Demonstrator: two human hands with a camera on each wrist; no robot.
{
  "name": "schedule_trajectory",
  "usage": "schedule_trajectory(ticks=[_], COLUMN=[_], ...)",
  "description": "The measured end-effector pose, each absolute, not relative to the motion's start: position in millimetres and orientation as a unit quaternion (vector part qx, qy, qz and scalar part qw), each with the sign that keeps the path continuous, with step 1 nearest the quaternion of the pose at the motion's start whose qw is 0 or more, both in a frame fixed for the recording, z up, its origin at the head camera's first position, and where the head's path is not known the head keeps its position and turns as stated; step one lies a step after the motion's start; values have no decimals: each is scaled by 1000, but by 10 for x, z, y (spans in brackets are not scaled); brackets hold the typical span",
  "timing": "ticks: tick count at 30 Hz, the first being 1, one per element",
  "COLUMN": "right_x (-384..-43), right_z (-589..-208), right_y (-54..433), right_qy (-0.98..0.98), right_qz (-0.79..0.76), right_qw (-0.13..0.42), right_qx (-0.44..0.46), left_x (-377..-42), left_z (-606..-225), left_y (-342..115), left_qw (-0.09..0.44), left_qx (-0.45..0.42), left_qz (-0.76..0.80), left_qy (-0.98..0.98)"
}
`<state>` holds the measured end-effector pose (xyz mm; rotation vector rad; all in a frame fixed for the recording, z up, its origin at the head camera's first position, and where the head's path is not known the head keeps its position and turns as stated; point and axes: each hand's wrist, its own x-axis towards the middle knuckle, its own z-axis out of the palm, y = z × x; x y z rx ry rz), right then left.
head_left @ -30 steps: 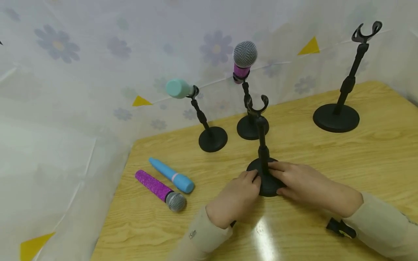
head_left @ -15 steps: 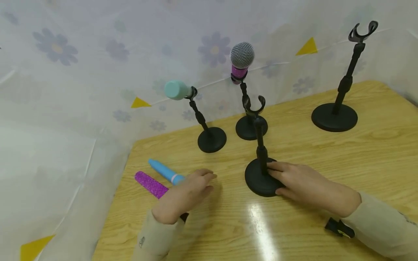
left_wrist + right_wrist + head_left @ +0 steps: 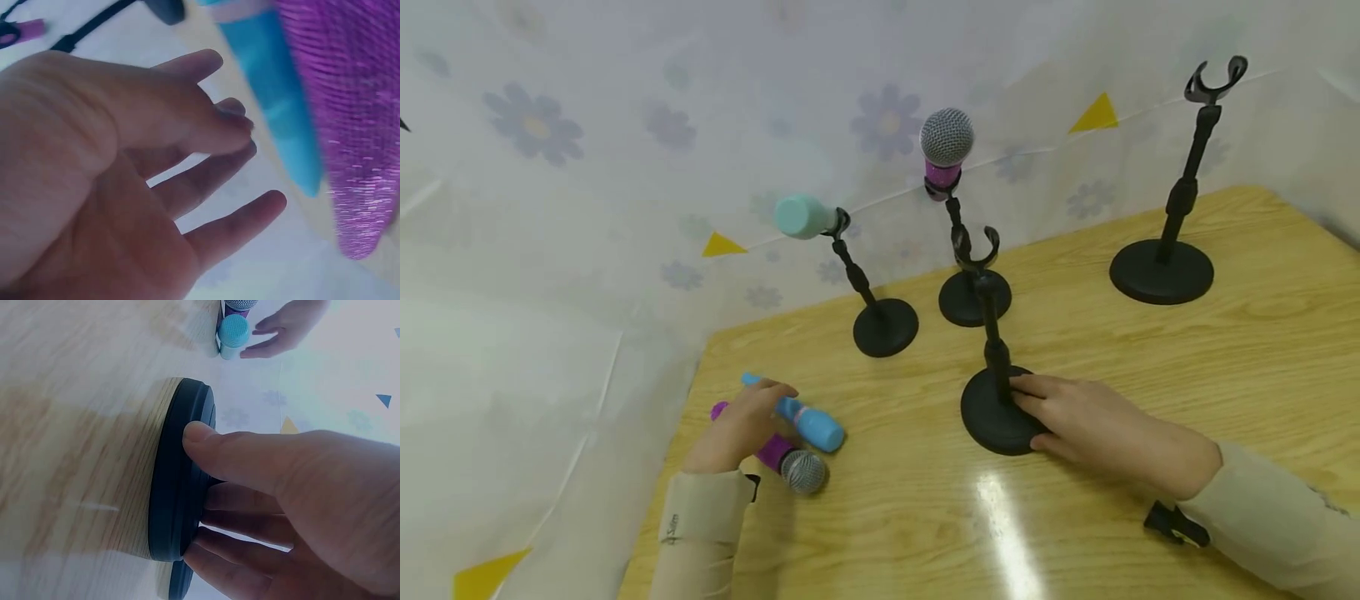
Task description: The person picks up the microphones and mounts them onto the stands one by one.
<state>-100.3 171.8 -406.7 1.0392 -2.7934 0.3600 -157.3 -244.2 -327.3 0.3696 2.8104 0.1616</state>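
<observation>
My left hand [image 3: 741, 425] hovers over two microphones at the table's left side. One is a blue microphone [image 3: 820, 429] with a pink band. The other is a glittery purple microphone [image 3: 803, 472] with a silver mesh head. In the left wrist view, the fingers are loosely spread, apart from both handles. My right hand [image 3: 1086, 417] holds the round base of a black microphone stand [image 3: 985, 412]. The right wrist view shows the thumb against the base's rim and the other fingers over its top. The stand's clip holds no microphone.
Behind stand one black stand with a mint microphone [image 3: 801, 217] and another with a purple microphone [image 3: 946, 137]. A third stand [image 3: 1161, 271] with a bare clip is at the back right. A small black clip-like piece [image 3: 1176, 525] lies near my right sleeve.
My left hand has let go of the front stand's base and moved left, over the loose microphones. My right hand has stayed at the base. The head view has shifted slightly.
</observation>
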Motion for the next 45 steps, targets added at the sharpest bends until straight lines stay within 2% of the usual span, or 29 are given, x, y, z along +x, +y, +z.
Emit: schedule_trajectory(ticks=[7,17,25,29,37,45], right_x=[-990,-974,-990,-993,-991,-988], right_z=[-4072,-4043,-4063,-4069,-4065,-4065], right_y=[1717,1717,1706,1709,1720,1727], right_qy=[-927,-926,-927,-927,-927,-925], right_qz=[124,130,127,128,127,135], right_qw=[69,67,67,65,65,68], right_qx=[346,348,348,348,348,348], left_x=[-1668,-1737,-1762,-1766,-1801,-1796], left_z=[-3428,-3549,-3617,-3629,-3580,-3347], left_y=[-2550,-2454,-2396,-2386,-2299,-1901], left_qw=[145,105,104,63,-75,-143], left_qx=[129,185,196,224,333,357], left_qz=[61,42,29,24,47,74], left_qy=[979,976,975,972,939,920])
